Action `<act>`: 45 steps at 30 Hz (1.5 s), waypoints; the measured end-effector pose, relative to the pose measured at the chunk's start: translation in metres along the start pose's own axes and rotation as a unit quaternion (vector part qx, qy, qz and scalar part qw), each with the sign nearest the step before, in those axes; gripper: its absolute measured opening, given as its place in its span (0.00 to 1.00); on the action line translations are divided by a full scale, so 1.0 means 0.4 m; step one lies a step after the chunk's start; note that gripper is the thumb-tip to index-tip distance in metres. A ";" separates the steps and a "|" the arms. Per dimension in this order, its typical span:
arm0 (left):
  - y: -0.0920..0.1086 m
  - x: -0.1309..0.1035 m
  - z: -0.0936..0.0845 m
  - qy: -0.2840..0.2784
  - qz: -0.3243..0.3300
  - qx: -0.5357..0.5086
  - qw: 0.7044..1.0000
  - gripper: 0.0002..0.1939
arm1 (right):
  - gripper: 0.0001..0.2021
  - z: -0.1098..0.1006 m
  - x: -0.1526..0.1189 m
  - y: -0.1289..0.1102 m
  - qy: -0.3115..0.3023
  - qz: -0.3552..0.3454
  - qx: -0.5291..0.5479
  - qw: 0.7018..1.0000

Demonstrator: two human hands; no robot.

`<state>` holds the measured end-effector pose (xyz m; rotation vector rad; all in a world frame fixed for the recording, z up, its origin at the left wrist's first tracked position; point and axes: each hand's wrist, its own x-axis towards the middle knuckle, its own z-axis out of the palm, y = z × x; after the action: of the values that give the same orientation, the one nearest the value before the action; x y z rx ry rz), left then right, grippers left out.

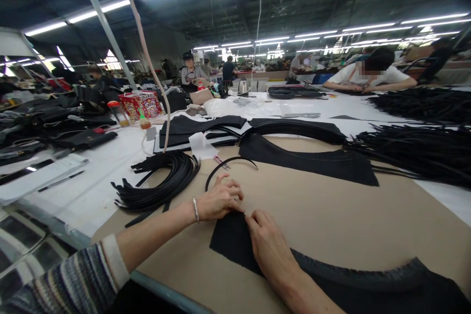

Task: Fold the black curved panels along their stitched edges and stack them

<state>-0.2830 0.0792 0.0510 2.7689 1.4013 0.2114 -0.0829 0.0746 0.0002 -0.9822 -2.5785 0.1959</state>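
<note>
As the left hand (220,199) and right hand (270,245) pinch it, a black panel (232,241) overlies brown sheeting (331,216).

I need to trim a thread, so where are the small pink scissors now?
In the head view, the small pink scissors lie left of centre on the brown sheet, beyond the left hand, near the white scrap and the thin black strip.

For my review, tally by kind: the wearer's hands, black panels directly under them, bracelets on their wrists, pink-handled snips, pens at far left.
Hands (left hand, right hand): 2
Black panel: 1
Bracelet: 1
Snips: 1
Pen: 1
Total: 6
</note>
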 end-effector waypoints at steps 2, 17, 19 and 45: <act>0.002 -0.010 -0.001 -0.002 0.011 0.023 1.000 0.18 | 0.17 0.001 -0.001 -0.002 -0.009 -0.013 -0.032 0.999; 0.004 -0.032 0.012 0.059 -0.030 0.030 0.997 0.16 | 0.20 -0.003 0.002 -0.016 -0.040 -0.006 -0.074 0.996; 0.009 -0.033 0.012 0.071 -0.043 0.032 0.996 0.16 | 0.22 -0.014 0.007 -0.020 -0.064 -0.001 -0.066 0.996; 0.102 -0.102 0.075 0.090 -0.155 -0.003 0.984 0.21 | 0.19 -0.026 0.023 0.015 -0.058 -0.014 0.002 0.998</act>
<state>-0.2702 0.0234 0.0204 2.5308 1.8447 0.4627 -0.0815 0.0850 0.0108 -0.9574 -2.6940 0.2585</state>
